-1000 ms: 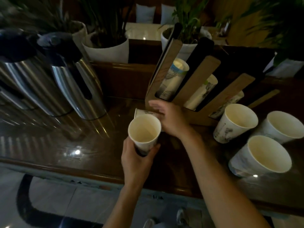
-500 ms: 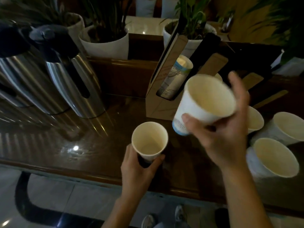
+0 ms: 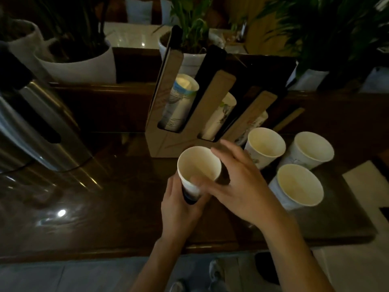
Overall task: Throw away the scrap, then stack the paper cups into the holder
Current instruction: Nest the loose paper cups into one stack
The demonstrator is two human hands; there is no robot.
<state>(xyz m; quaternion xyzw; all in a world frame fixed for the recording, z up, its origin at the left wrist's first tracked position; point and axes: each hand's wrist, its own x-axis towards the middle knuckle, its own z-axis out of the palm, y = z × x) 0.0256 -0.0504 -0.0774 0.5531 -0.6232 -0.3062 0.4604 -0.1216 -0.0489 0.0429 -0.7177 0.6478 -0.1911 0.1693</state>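
Head view: left hand [image 3: 181, 209] fingers clamped on upright cup [image 3: 196, 171]; right hand [image 3: 242, 186] fingers spread beside it, holder [image 3: 168, 98] just behind toward the table's back edge.

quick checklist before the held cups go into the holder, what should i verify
1. Left hand grip on the held cup: ok, fingers wrap its lower body and it stands mouth up.
2. Right hand clear of the cup mouth: not ok, it is spread against the rim and side.
3. Whether a second cup is fully nested inside the held one: cannot tell, too dark.
4. Room in the holder: ok, each visible slot has a stack ending below the slot's top.
5. Loose cups left on the counter: not ok, three cups stand to the right.
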